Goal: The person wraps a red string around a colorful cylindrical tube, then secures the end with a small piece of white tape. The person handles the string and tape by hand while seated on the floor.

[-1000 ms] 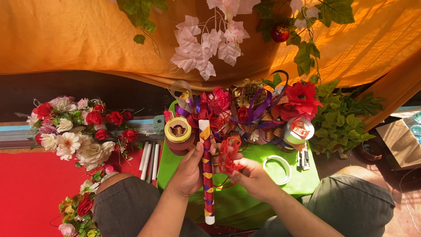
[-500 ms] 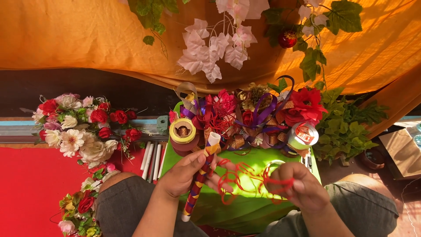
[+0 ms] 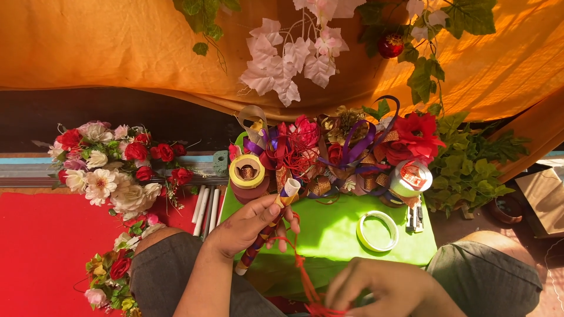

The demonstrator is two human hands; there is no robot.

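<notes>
The ribbon-wrapped stick (image 3: pixel 267 226) sits tilted over the near left part of the green table (image 3: pixel 335 235), top end by the yellow tape roll (image 3: pixel 247 171). Left hand (image 3: pixel 249 226) is wrapped around it, fingers closed. Red thread (image 3: pixel 299 270) runs from the stick down to the right hand (image 3: pixel 379 290), pinched in its fingertips (blurred, low at the frame's edge). Bare green lies between the stick and the white tape ring (image 3: pixel 377 230); ribbons and flowers (image 3: pixel 352 147) crowd the far edge.
</notes>
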